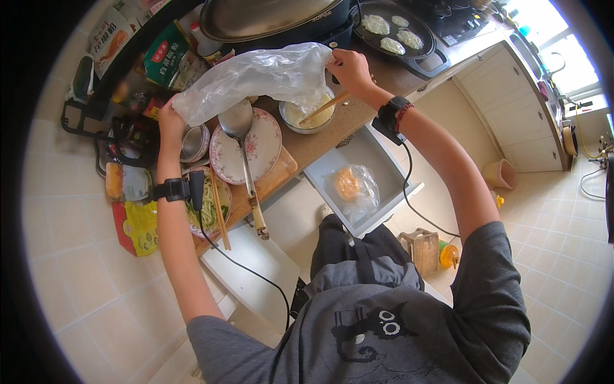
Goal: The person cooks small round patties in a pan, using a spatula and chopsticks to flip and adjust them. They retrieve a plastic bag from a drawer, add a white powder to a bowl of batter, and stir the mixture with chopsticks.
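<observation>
A clear plastic bag [264,72] is stretched between my two hands above the counter. My left hand [171,120] grips its left end, and my right hand [351,69] pinches its right end. Under the bag, a metal serving spoon [237,122] lies across a floral plate [264,153], its handle reaching past the counter's edge. Right of the plate stands a bowl of pale batter [307,117] with chopsticks [331,106] in it, partly covered by the bag. Below my left hand are stacked metal and floral bowls [193,144] and a dish of shredded greens [208,206] with chopsticks across it.
A drawer [331,192] stands pulled out, holding a plastic bag with something orange [348,183]. A black pan [364,36] with several pale patties sits at the back right, beside a large lidded cooker [278,19]. Seasoning packets [172,57] stand at the left. A cabinet door [254,269] hangs open below.
</observation>
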A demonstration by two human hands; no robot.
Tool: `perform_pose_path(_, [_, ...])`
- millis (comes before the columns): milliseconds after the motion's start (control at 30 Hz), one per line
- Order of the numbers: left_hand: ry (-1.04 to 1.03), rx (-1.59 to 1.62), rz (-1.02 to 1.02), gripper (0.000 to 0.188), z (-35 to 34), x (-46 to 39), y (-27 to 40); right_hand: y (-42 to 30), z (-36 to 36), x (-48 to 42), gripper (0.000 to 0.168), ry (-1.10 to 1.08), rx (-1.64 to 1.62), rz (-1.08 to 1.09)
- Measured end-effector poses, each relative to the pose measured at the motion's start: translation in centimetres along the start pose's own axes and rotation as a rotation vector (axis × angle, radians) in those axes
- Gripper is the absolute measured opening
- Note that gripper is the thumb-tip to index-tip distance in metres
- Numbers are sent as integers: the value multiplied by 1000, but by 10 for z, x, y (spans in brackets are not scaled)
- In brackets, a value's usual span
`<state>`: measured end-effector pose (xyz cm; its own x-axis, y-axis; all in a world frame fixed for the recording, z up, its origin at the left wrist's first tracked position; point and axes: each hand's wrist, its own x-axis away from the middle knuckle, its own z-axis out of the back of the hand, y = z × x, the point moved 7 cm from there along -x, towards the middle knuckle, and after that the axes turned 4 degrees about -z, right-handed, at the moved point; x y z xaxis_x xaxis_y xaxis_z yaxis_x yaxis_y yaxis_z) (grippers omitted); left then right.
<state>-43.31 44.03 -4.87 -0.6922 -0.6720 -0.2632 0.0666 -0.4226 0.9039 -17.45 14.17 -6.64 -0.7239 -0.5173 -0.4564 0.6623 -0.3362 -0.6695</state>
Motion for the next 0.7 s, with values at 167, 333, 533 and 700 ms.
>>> perform_pose_path(167, [-12,137,52,23,12,24,-41,-21,-1,-17,13,-51,-33,67])
perform_pose_path(333, [38,105,216,26,23,56,-75,-54,5,-35,11,-30,-51,93])
perform_pose_path(533, [195,521,289,40,24,74,-98,-82,-2,-49,13,-30,3,110])
perform_pose_path(700, [211,610,339,42,9,92,-92,-96,7,-36,10,15,38,93])
